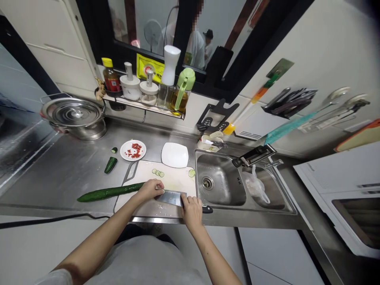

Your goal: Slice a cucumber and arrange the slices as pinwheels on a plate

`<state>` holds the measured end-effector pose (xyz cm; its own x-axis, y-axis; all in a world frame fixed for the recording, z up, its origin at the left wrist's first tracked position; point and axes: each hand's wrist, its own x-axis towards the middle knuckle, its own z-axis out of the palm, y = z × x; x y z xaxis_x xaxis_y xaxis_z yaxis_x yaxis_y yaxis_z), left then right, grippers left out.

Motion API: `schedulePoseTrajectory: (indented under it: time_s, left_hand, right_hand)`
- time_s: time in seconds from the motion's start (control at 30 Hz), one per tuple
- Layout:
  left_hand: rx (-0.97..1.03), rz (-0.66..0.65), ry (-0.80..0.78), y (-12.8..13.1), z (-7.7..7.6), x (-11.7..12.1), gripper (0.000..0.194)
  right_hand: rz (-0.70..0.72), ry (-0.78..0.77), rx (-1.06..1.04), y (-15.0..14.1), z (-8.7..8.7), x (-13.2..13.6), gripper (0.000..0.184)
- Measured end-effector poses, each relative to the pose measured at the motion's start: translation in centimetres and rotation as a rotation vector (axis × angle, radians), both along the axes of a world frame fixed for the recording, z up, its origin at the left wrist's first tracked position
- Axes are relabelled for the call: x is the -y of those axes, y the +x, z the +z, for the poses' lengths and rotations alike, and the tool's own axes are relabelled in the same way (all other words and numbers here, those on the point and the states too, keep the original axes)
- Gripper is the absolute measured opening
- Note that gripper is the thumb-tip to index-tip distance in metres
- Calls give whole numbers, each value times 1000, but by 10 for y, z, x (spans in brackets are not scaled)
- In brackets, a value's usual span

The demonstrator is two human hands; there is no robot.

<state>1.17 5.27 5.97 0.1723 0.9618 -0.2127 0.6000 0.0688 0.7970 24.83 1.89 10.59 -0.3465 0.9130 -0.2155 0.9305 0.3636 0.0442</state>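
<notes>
Over the cutting board [176, 181], the knife [171, 198] is gripped by the right hand [191, 210]; the cucumber [109, 192] is partly covered by the left hand [151, 190], whose grip cannot be determined.

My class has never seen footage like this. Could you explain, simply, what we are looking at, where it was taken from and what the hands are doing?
There is no robot here: a person works with two bare hands. The single picture comes from a camera worn on the head, looking forward and down.

On the metal counter lies a pale chopping board with thin green slices on it. Behind it are an empty white plate and a round plate of small red pieces. To the right is a sink.

The right hand holds a knife. The left hand is at the near end of a long cucumber, beside the blade; its grip is partly hidden.
</notes>
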Motion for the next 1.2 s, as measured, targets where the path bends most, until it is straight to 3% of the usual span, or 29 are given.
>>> schedulePoseTrajectory:
  time_s: [0.2,0.33,0.53,0.9,1.07,1.2]
  left_hand:
    - [30,-19,-34,5,5,-7,7]
    - [87,81,-76,3,1,-17,6]
    - [-157,250,-20,-7,-4,-39,9]
    - [-440,170,75,10,-18,-67,11]
    - [-405,219,113,4,-22,-67,12]
    - [-322,333,185,-19,-22,-49,16]
  right_hand:
    - [-15,-10,-3,3,0,-2,45]
    - [-50,-27,-21,3,-2,-3,45]
    - [-89,-40,-50,6,-7,2,44]
    - [-151,-34,-115,14,-14,5,46]
    - [-210,-50,-150,15,-14,5,46]
    - [-313,-71,-326,10,-16,3,35]
